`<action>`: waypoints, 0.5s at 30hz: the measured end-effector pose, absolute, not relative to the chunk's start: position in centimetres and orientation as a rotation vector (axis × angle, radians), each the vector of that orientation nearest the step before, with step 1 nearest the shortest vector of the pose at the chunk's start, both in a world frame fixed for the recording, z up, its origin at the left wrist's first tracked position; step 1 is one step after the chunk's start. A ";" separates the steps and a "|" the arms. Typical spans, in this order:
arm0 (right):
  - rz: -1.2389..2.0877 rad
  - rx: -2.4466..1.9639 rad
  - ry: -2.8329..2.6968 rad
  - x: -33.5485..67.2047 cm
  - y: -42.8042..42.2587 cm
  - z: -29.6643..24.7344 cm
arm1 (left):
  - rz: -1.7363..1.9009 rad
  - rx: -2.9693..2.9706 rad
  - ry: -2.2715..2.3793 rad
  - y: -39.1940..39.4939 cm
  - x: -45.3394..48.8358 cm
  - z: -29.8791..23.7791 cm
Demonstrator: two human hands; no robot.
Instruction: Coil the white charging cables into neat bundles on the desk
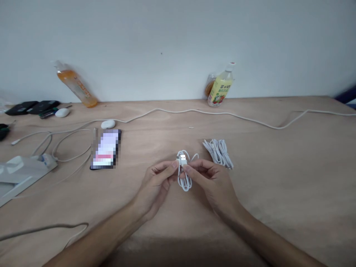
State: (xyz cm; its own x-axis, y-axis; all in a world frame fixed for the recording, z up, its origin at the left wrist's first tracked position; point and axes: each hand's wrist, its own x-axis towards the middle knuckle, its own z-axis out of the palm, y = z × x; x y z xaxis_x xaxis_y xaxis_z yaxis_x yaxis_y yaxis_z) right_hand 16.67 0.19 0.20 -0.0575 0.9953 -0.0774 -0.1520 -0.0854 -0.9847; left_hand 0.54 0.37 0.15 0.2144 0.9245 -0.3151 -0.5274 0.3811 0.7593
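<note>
A coiled white USB cable [185, 183] is held between my two hands, just above the wooden table. Its USB plug [183, 158] points away from me, the metal end showing. My left hand [160, 178] pinches the coil from the left with thumb and fingers. From the right, my right hand [214, 181] has its thumb on the plug's white body and its fingers behind. A loose bit of cable loops out above the right fingers. Beyond my right hand, bundled white cables [218, 152] lie on the table.
A phone [106, 149] and a white earbud case [108, 124] lie to the left, near a white tray [30, 185]. A long white cable [217, 112] crosses the table. An orange drink bottle [76, 87] and a yellow one [221, 89] lean on the wall.
</note>
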 end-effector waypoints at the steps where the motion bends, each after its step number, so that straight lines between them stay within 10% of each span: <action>1: 1.381 -1.123 -1.086 16.7 0.2 0.2 | 1.083 0.566 0.846 0.4 0.6 0.2; 15: 1.404 -1.135 -1.093 16.7 0.2 0.4 | 1.086 0.576 0.861 0.3 0.6 0.3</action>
